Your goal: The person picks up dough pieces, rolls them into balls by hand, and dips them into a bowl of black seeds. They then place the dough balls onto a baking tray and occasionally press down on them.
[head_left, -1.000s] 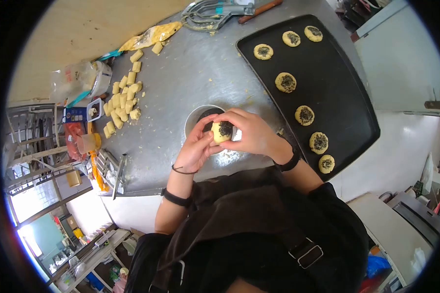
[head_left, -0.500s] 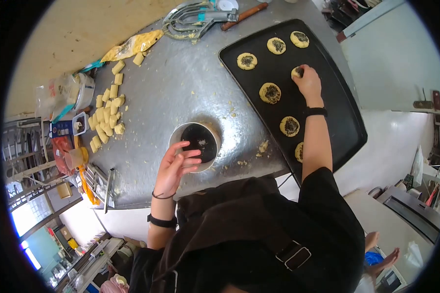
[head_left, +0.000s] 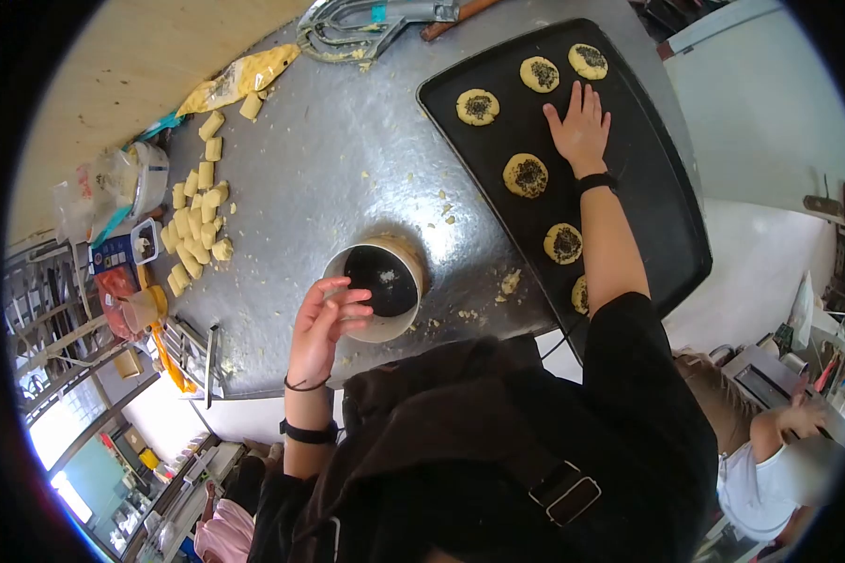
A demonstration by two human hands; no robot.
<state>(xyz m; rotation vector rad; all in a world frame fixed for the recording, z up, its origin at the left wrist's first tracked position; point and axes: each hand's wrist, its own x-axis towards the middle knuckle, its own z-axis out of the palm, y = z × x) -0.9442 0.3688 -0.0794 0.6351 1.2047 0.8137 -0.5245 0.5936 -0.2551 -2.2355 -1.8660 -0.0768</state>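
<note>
My right hand (head_left: 581,129) lies palm down over the black baking tray (head_left: 662,216), fingers spread; whatever is beneath the palm is hidden. Flat round doughs with dark seeds in their middles surround it, among them one (head_left: 526,175) to its lower left and one (head_left: 588,61) just beyond the fingertips. My left hand (head_left: 324,324) hovers at the left rim of a round pot (head_left: 410,314), fingers apart and holding nothing. Inside the pot is a dark filling (head_left: 382,280) with a small pale patch.
Several pale dough pieces (head_left: 194,220) lie at the left of the metal table (head_left: 319,150), near a yellow bag (head_left: 244,80). A metal mixer attachment (head_left: 347,33) is at the back. People stand at lower right (head_left: 756,483) and lower left (head_left: 225,533).
My right hand has opened from its grip on a dough round and now lies flat with fingers spread. A person has come into view at the lower right.
</note>
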